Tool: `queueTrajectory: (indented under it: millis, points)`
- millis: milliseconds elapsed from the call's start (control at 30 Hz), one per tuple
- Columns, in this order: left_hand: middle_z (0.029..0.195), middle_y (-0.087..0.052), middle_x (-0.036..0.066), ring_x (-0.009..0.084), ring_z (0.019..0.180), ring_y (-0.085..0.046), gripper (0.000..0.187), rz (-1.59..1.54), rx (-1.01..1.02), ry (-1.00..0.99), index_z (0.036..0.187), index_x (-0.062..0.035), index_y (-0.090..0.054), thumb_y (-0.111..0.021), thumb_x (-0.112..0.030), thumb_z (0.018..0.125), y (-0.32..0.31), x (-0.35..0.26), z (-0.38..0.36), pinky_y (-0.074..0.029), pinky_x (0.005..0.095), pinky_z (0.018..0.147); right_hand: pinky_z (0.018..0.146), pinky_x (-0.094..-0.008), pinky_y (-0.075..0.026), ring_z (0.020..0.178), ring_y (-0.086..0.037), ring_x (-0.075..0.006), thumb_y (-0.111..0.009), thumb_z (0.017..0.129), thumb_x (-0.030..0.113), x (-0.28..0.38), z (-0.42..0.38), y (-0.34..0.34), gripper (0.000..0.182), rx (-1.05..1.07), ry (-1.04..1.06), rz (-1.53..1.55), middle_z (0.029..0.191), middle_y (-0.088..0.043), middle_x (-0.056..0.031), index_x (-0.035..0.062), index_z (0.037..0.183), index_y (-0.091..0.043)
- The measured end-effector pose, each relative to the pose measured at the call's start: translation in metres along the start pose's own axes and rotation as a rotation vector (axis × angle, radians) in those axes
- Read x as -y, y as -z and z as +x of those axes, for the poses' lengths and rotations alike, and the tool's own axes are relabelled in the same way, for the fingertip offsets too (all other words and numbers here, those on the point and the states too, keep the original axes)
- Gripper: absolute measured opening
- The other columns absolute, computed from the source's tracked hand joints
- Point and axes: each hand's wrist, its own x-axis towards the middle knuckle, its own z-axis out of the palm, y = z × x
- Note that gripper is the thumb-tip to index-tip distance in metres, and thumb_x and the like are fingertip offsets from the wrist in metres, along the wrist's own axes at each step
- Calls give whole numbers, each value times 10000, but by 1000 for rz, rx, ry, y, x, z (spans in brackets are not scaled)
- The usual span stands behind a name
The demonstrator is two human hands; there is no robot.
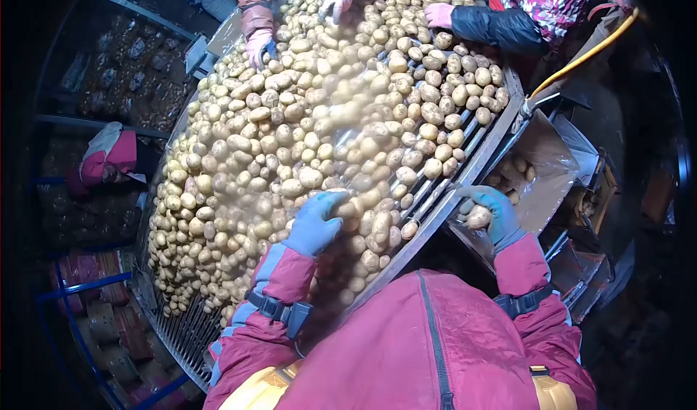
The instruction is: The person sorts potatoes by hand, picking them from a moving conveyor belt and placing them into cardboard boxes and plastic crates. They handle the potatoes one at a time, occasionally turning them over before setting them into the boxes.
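A deep layer of pale potatoes [279, 145] covers a slatted metal sorting table [190, 352]. My left hand [314, 225], in a blue glove, reaches over the near part of the heap. Its thumb and fingers are spread apart beside several potatoes, and I see none gripped. Over the table's right edge, my right hand [499, 210], also in a blue glove, is curled round a potato [478, 217]. This hand is above an open cardboard box [541, 156] with potatoes inside.
Across the table, a co-worker's gloved hands [336, 0] touch the heap. Another person's pink glove [439, 15] rests at the far right. A yellow hose [588, 53] runs along the right side. More boxes [584, 272] stand lower right; a person in pink [109, 156] is at left.
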Motion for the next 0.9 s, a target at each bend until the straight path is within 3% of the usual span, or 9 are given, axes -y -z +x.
queueTrajectory:
  millis: [167, 233, 300, 433, 567, 633, 767, 867, 900]
  points:
    - [1328, -625, 147, 247, 1226, -618, 458, -171, -143, 40, 1339, -74, -637, -718, -180, 901, -2, -31, 38, -518, 357, 1022, 636, -302, -579, 662, -665, -180, -587, 1003, 202, 28, 1, -22, 303, 30, -53, -12, 777, -659, -77, -40, 1135, -712]
    - [1355, -618, 160, 277, 1258, -608, 480, -145, -192, 10, 1352, -72, -626, -714, -242, 912, -18, -32, 68, -496, 368, 1054, 583, -297, -575, 631, -672, -194, -556, 1027, 256, 1, 14, -19, 362, 105, 101, -236, 743, -665, -81, -38, 1192, -690]
    - [1392, -601, 164, 306, 1272, -599, 513, -29, -303, 19, 1370, -77, -614, -715, -281, 910, -41, -27, 104, -477, 380, 1077, 597, -304, -582, 639, -677, -206, -552, 1033, 237, 2, 4, -39, 350, 103, -98, -34, 753, -669, -101, -49, 1174, -694]
    - [1298, -627, 206, 370, 1268, -570, 559, 94, -394, -67, 1351, -107, -600, -705, -377, 872, -73, -4, 171, -452, 433, 1078, 617, -327, -601, 665, -699, -242, -528, 1035, 196, -21, -6, -40, 337, 250, -125, -13, 789, -691, -148, -51, 1193, -694]
    - [1275, -647, 244, 374, 1204, -615, 644, 233, -270, 67, 1365, -65, -605, -712, -377, 812, -75, -13, 204, -483, 444, 1035, 623, -348, -608, 681, -722, -262, -519, 1033, 200, -32, -26, -18, 332, 181, -131, -168, 786, -704, -163, -22, 1192, -707]
    - [1181, -717, 151, 265, 1139, -674, 619, -42, -161, 101, 1370, -50, -619, -730, -362, 848, -63, -41, 194, -527, 365, 979, 635, -318, -589, 682, -719, -236, -600, 999, 190, -21, -40, -16, 279, 133, -60, -64, 836, -731, -164, -20, 1098, -754]
    - [1050, -718, 42, 120, 961, -647, 407, -615, 142, 187, 1295, -22, -669, -671, -252, 959, -98, -69, 150, -516, 249, 843, 580, -305, -577, 675, -717, -242, -638, 996, 283, -31, -41, 3, 458, 76, -87, 68, 1020, -743, -174, 8, 1361, -618]
    - [1094, -723, 51, 111, 947, -646, 418, -568, 324, 168, 1268, 17, -684, -678, -280, 974, -121, -124, 99, -512, 241, 842, 589, -316, -561, 655, -706, -244, -654, 994, 277, -19, -49, -7, 537, -12, -51, -51, 1132, -714, -163, -16, 1429, -538]
    - [1093, -725, 49, 109, 950, -645, 432, -554, 403, 175, 1270, 24, -685, -677, -296, 980, -127, -139, 88, -510, 239, 843, 674, -279, -562, 798, -704, -166, -684, 965, 149, -17, -48, -9, 441, 19, -22, 0, 1094, -713, -99, -14, 1363, -585]
